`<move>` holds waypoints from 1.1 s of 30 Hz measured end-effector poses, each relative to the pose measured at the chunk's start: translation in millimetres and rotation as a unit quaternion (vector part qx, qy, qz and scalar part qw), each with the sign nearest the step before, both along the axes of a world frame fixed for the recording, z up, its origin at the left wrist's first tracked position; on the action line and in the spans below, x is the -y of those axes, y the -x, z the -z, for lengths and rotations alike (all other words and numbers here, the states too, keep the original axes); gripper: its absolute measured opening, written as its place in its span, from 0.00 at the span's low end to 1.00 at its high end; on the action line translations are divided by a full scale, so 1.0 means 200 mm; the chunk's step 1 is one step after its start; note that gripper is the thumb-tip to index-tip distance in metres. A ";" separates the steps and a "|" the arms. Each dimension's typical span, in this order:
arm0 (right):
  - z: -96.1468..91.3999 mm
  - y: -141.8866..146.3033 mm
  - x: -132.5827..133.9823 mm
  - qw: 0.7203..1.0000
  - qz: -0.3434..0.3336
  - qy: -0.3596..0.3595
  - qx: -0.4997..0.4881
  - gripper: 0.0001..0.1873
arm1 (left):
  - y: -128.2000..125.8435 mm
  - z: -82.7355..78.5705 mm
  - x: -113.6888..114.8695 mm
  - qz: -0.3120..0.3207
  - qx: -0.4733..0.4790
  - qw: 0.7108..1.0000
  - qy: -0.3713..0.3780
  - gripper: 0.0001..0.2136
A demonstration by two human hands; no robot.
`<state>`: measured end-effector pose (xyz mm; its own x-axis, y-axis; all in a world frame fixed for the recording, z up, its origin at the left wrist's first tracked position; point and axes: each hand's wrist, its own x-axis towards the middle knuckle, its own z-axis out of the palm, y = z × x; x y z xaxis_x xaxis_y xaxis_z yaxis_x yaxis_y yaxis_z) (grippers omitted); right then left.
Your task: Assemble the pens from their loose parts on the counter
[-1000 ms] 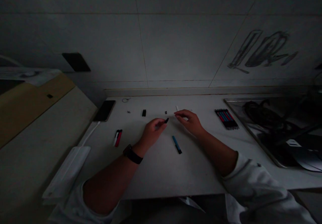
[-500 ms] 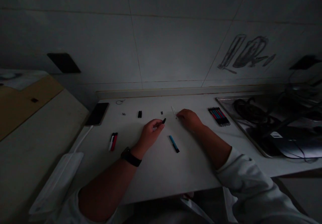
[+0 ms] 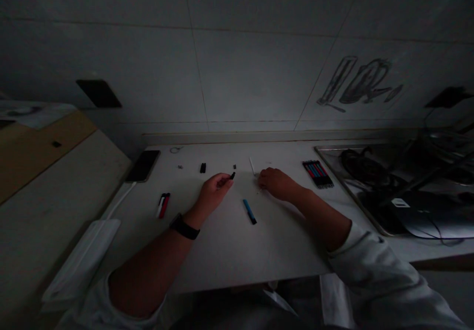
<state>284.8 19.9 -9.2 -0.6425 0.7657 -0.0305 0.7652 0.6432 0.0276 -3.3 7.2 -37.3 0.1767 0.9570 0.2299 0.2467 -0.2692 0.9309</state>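
My left hand (image 3: 215, 187) is closed in a pinch on a short black pen part (image 3: 232, 176), held just above the table. My right hand (image 3: 276, 183) rests low on the table with its fingers curled together; whatever lies under its fingertips is hidden. Beside those fingertips lies a thin white pen refill (image 3: 252, 165). Between the hands and nearer to me is a blue pen barrel (image 3: 247, 207) with a black end. Beyond my left hand lie tiny dark pieces (image 3: 234, 166) and a pair of black pen parts (image 3: 203, 168).
Red and white barrels (image 3: 163, 205) lie on the left, near a phone (image 3: 143, 166) and a white power strip (image 3: 83, 261). Several assembled pens (image 3: 317, 174) lie in a row at right. Further right is a stove (image 3: 370, 191) with a dark laptop-like object (image 3: 425, 214).
My right hand has shifted slightly toward me along the refill, its fingers more curled. My left hand still holds the black pen part. The whole view has drifted a little.
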 end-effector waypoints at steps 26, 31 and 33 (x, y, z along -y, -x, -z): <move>-0.05 0.18 0.03 0.935 0.022 -0.067 -0.348 0.08 | 0.06 0.00 -0.03 -0.032 -0.058 0.988 -0.143 0.05; -0.05 0.19 0.05 0.922 0.036 -0.083 -0.377 0.09 | 0.06 -0.02 -0.02 -0.030 -0.074 0.983 -0.167 0.05; -0.04 0.20 0.06 0.920 0.033 -0.085 -0.382 0.09 | 0.05 -0.04 -0.01 -0.023 -0.082 0.982 -0.169 0.05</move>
<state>244.7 7.4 -0.4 -0.3789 0.7561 0.5336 0.6409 0.6303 -0.4381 -13.6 9.6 -29.4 0.1959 0.8390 0.5077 0.4051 -0.5407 0.7373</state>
